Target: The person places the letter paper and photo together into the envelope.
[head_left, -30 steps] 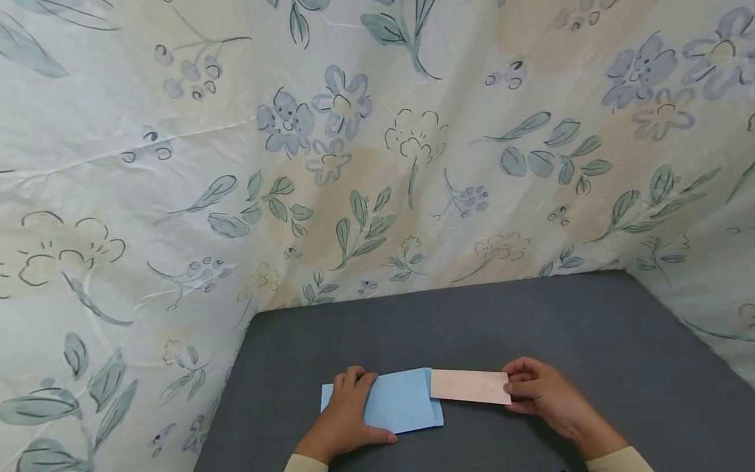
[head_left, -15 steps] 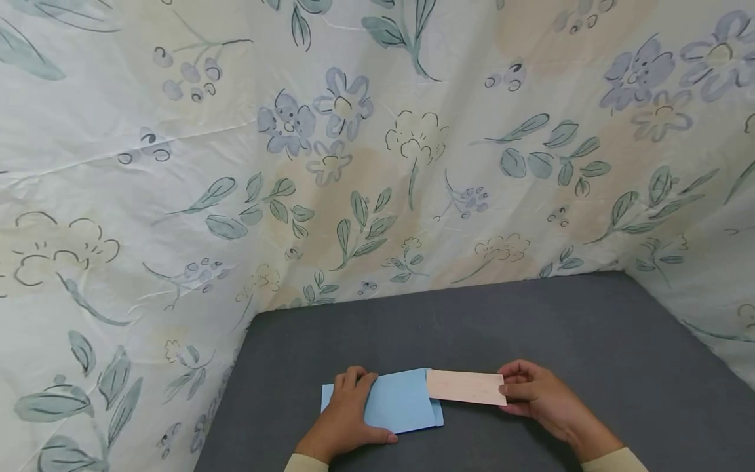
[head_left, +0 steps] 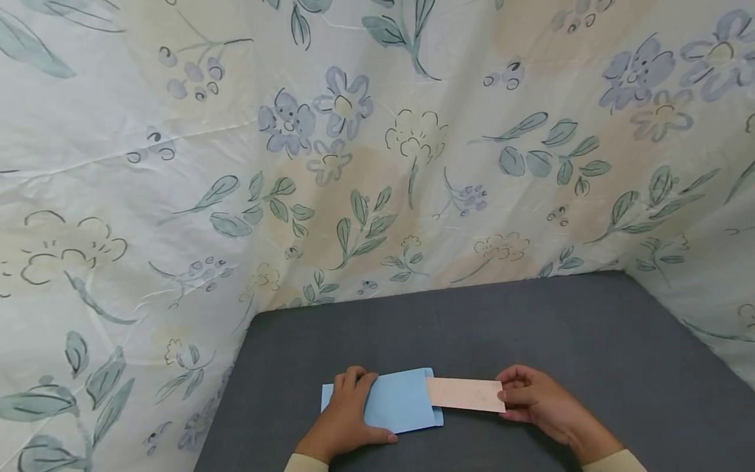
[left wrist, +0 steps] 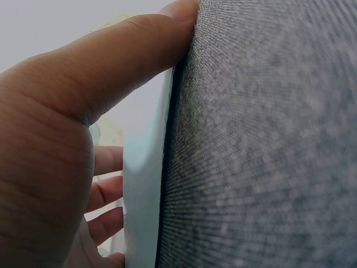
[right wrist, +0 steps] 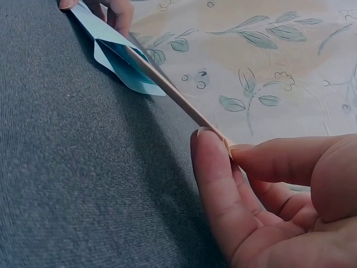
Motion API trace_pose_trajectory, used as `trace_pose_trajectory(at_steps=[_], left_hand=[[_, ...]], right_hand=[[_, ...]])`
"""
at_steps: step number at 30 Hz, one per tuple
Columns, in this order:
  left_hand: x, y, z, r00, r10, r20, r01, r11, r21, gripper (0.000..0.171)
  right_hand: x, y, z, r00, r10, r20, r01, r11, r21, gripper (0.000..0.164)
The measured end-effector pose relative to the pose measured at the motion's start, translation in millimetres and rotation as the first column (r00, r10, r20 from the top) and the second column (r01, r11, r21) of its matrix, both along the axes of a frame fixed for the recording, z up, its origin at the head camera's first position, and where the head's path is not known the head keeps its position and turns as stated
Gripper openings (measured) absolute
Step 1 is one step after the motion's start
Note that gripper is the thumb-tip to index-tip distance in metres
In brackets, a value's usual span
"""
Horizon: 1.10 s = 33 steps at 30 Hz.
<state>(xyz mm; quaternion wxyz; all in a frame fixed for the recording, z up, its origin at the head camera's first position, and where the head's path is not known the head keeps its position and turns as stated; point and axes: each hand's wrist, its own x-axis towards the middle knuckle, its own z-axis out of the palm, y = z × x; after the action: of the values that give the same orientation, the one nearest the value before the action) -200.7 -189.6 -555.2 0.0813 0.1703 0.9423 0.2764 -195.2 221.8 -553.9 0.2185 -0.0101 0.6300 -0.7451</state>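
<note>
A light blue paper envelope [head_left: 401, 401] lies on the dark grey table. My left hand [head_left: 349, 413] holds it down across its left part, fingers at the far edge and thumb along the near edge. In the right wrist view, the envelope [right wrist: 114, 34] gapes at its right end, its layers spread apart. A pale pink card [head_left: 466, 394] reaches into that mouth with its left end. My right hand [head_left: 539, 401] pinches the card's right end between thumb and fingers. In the right wrist view, the card [right wrist: 178, 99] appears edge-on and slopes up from the envelope toward the fingertips.
The grey table [head_left: 472, 321] has a cloth-like, ribbed surface and extends around both hands. A white curtain [head_left: 448, 164] printed with flowers and leaves hangs behind the table and along its left and right sides.
My right hand has moved slightly left and nearer to me, bringing the card's left end into the envelope's mouth. My left hand and the envelope have stayed in place.
</note>
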Motion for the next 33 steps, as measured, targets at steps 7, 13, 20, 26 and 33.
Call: trace_pose_trajectory(at_steps=[7,13,20,26,33], left_hand=[[-3.6,-1.2,-0.6,1.0,-0.005,-0.002,0.005,1.0,-0.007,0.117],[-3.1,-0.7,0.3,1.0,-0.005,0.003,0.005,1.0,-0.001,0.117],[-2.1,0.8,3.3,1.0,0.0,0.009,0.0,1.0,0.003,0.116],[-2.0,1.2,2.0,1.0,0.003,-0.005,-0.003,1.0,-0.002,0.116],[-2.6,0.3,-1.6,1.0,0.002,-0.017,-0.001,1.0,0.002,0.116]], right_hand=[[-3.9,-7.2,1.3,1.0,0.014,-0.018,-0.014,1.0,-0.004,0.022],[-8.1,-15.1,0.8,1.0,0.001,-0.011,-0.001,1.0,0.013,0.025],[-10.3,-23.3,-1.0,1.0,-0.018,0.002,0.018,0.999,0.039,0.026],[-10.4,-31.0,0.9,1.0,-0.028,-0.012,0.028,0.997,0.071,0.028],[-13.3,-38.9,1.7,0.999,-0.029,-0.035,0.032,0.994,0.102,0.029]])
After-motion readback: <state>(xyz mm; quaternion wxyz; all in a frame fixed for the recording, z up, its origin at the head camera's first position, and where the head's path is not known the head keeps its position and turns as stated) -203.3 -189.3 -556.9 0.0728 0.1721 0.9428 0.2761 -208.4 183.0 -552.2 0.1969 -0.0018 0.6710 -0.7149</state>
